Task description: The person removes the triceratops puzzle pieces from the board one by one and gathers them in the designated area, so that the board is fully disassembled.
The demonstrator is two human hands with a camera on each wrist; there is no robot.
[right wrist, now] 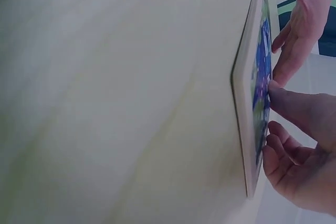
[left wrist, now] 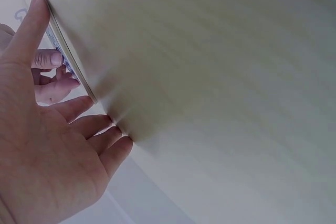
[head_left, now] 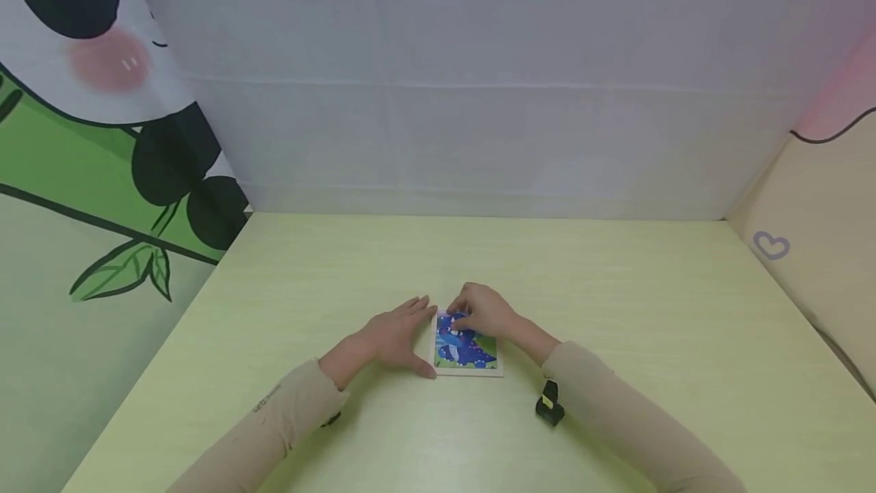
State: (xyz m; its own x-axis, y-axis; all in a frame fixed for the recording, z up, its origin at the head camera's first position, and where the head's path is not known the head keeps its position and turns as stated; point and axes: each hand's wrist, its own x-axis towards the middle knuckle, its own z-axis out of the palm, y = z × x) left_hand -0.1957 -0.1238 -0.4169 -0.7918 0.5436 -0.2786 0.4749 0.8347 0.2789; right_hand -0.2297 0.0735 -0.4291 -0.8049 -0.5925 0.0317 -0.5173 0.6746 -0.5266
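A small square board with a pale rim and a blue cartoon dinosaur picture (head_left: pixel 468 352) lies flat on the table. My left hand (head_left: pixel 397 337) is at the board's left side, its thumb at the near corner and its index finger at the far corner. In the left wrist view the thumb (left wrist: pixel 32 27) rests along the board's edge (left wrist: pixel 73 61). Over the upper left of the picture, my right hand (head_left: pixel 484 310) touches the surface with bent fingers and thumb (right wrist: pixel 296 103). I cannot tell whether a loose piece is between them.
The pale yellow-green table (head_left: pixel 582 272) extends on all sides of the board. A grey-white cloth wall (head_left: pixel 479 143) stands behind it. Printed side panels flank the table, a cartoon face (head_left: pixel 75 44) on the left and a heart (head_left: pixel 771 245) on the right. A black wrist device (head_left: pixel 550 405) hangs under the right sleeve.
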